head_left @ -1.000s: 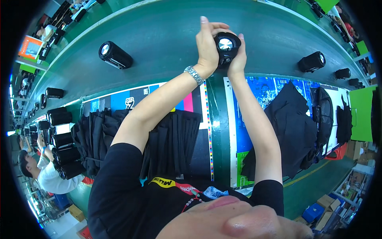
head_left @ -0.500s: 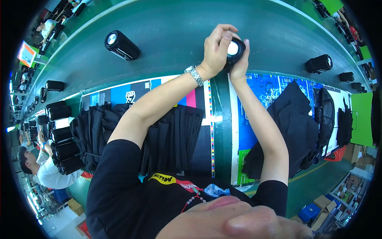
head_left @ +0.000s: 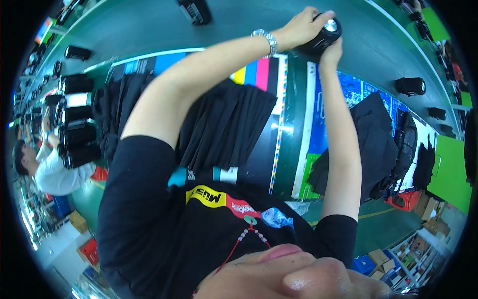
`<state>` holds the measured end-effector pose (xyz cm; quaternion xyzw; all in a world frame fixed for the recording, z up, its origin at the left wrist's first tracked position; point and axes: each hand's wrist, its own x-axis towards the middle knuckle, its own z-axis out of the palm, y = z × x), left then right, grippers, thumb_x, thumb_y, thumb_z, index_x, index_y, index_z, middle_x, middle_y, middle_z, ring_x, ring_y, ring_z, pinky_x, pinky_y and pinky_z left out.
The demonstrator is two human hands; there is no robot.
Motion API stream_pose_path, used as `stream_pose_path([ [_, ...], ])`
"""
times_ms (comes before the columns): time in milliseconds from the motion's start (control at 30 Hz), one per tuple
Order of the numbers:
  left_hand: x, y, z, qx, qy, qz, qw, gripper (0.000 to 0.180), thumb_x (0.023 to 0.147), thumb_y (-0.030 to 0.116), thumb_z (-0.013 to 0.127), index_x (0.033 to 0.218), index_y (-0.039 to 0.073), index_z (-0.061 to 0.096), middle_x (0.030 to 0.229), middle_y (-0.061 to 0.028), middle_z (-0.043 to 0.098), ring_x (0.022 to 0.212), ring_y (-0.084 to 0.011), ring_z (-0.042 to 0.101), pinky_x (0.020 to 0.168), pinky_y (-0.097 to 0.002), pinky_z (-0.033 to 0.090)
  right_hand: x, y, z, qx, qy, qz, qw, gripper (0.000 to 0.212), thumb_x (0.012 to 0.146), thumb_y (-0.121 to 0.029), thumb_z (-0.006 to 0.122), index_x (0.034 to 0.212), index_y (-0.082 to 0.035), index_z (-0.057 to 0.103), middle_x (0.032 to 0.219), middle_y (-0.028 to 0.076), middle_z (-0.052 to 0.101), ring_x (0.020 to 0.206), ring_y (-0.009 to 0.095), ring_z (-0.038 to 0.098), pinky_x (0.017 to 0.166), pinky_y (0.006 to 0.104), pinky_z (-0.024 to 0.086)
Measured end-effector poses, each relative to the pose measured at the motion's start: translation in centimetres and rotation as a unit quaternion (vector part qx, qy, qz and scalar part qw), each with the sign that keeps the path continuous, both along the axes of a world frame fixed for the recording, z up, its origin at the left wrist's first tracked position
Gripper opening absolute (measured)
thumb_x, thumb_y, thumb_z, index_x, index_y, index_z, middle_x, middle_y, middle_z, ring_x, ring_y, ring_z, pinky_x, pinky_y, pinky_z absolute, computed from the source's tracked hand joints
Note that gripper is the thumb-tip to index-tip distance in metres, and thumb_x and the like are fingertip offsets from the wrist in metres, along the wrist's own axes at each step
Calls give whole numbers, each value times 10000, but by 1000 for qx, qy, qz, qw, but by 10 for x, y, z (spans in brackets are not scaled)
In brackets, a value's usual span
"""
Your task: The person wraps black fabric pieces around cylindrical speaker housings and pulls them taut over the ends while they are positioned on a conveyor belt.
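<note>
A black cylindrical speaker [head_left: 318, 42] with a shiny silver end is held over the far part of the green bench, tilted so that end faces up. My left hand [head_left: 300, 30], with a metal-band watch at the wrist, grips it from the left, its thumb and fingers near the silver end. Against its right side my right hand [head_left: 331, 54] is wrapped, its fingers partly hidden behind the speaker. Below my left forearm lies a fanned pile of black cloth pieces [head_left: 224, 124]. Another black cloth pile [head_left: 374, 139] lies to the right of my right forearm.
Another black speaker [head_left: 195, 12] lies at the far left, and one more [head_left: 411, 86] to the right. Several speakers [head_left: 79, 134] are grouped at the left edge near a seated person in white [head_left: 57, 172]. A green panel [head_left: 450, 169] stands at the right.
Both hands have carried the speaker farther away and to the right, turning it so more of its side shows. The whole view has shifted too.
</note>
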<state>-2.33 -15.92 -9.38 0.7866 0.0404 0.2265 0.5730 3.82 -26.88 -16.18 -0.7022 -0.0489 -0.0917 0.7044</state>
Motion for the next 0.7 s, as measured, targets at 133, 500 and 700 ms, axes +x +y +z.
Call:
stream_pose_path([
  [133, -48, 36, 48, 152, -51, -21, 987, 519, 894, 342, 605, 1142, -96, 474, 858, -211, 625, 789, -332, 605, 766, -381, 497, -7, -14, 22, -87, 42, -60, 993, 551, 989, -358, 339, 914, 101, 635, 873, 210, 675, 860, 310, 648, 777, 416, 472],
  [500, -229, 49, 11, 381, 1, -151, 912, 413, 752, 181, 729, 1092, 5, 576, 938, -156, 593, 908, -317, 563, 818, -392, 457, -126, -41, 17, -111, -64, -38, 991, 290, 894, -271, 589, 925, 15, 622, 855, 138, 636, 803, 275, 597, 746, 355, 446],
  [700, -227, 66, 26, 310, 52, -151, 937, 206, 703, -12, 586, 904, 26, 613, 920, -120, 608, 859, -286, 599, 760, -376, 478, -249, -32, 34, -357, -220, 68, 905, 278, 750, -218, 756, 928, -45, 632, 1003, 151, 635, 1196, 352, 460, 1055, 483, 282],
])
